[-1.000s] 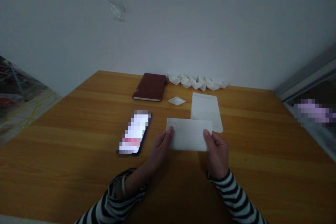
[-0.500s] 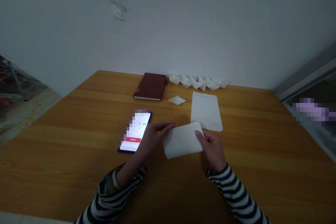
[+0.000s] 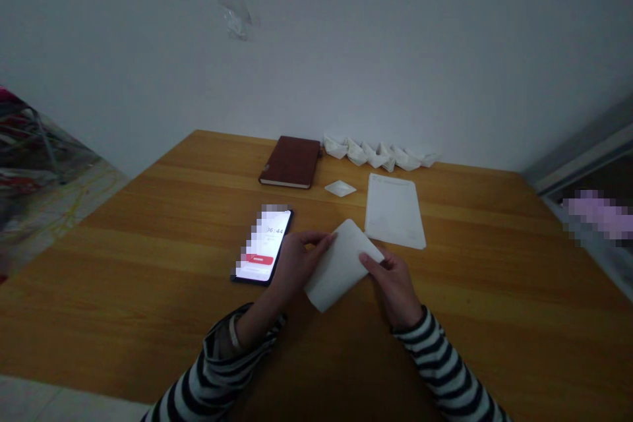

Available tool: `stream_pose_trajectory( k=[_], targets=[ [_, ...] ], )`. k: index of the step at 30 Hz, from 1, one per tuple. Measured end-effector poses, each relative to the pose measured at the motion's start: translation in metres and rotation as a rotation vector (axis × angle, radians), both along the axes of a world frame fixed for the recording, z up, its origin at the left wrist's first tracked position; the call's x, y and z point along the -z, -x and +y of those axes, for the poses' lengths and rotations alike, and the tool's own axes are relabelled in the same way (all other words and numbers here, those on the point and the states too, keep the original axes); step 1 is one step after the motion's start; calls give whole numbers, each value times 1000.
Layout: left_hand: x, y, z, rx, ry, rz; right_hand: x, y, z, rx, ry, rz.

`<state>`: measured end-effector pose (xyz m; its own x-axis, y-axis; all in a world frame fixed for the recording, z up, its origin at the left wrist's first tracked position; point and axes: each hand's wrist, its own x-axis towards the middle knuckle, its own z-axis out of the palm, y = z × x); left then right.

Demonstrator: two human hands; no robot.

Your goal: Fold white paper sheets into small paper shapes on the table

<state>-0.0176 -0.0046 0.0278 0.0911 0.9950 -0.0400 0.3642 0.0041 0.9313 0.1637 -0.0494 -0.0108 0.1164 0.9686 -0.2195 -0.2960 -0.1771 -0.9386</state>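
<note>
Your sheet of paper (image 3: 339, 270) is at the center of the frame, slightly below the middle. It is held at a slant, with one end toward the lower left and the other toward the upper right; the side facing you looks blank. Whether its lower end touches the wooden table (image 3: 148, 244) cannot be told.

Your left hand (image 3: 299, 260): thumb and forefinger are pinched together on the upper left edge of the sheet. Your right hand (image 3: 395, 287): the thumb presses flat on the face of the sheet near its right corner, with the other fingers behind, clamping it. Both arms enter from the bottom edge in striped sleeves (image 3: 217, 362).

Left of center, a lit phone (image 3: 264, 244) lies face up just beside your left hand; its screen is partly blurred out and shows a red bar. Above the phone in the frame is a closed dark red notebook (image 3: 291, 161). To the notebook's right, a row of folded paper boats (image 3: 356, 153) runs along the foot of the wall (image 3: 376, 59). Below the row lies a diamond-shaped paper piece (image 3: 340, 188); right of it, flat white paper (image 3: 395, 211) lies near your right hand.
</note>
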Motion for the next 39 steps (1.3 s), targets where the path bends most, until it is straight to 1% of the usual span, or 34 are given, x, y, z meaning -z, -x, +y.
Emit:
stream_pose_trajectory(
  k=[1,3,6,10,14,20,24,26,30,32,34,35,36,39],
  targets=[
    [0,-1,0,-44,-1,-18,0,3,-1,22,26,40],
    [-1,-3,-2,-89,2,-55,-1,9,-3,26,63,90],
    [-2,-6,-6,-97,9,-96,-1,15,-7,-17,77,94],
    [-1,-2,-3,-123,33,-129,1,11,-8,-49,47,31],
    [4,4,3,-161,70,-152,3,5,-6,-17,12,-45],
    [9,6,6,-181,95,-181,-1,4,-5,-51,-21,47],
    [9,3,2,-150,108,-178,1,-1,-1,60,-23,25],
    [8,1,-1,-115,99,-171,3,-4,0,123,-27,-38],
    [7,-5,-6,-48,113,-163,5,-7,1,263,-93,-196],
    [8,-6,-7,-24,129,-162,4,-6,2,276,-100,-178],
    [9,-7,-8,-18,130,-158,4,-7,3,238,-86,-111],
    [10,-8,-8,-18,125,-154,4,-8,4,241,-82,-91],
    [10,-9,-8,-14,119,-152,5,-9,5,272,-80,-87],
    [11,-13,-11,13,120,-156,9,-12,6,437,-78,-149]
  ],
)
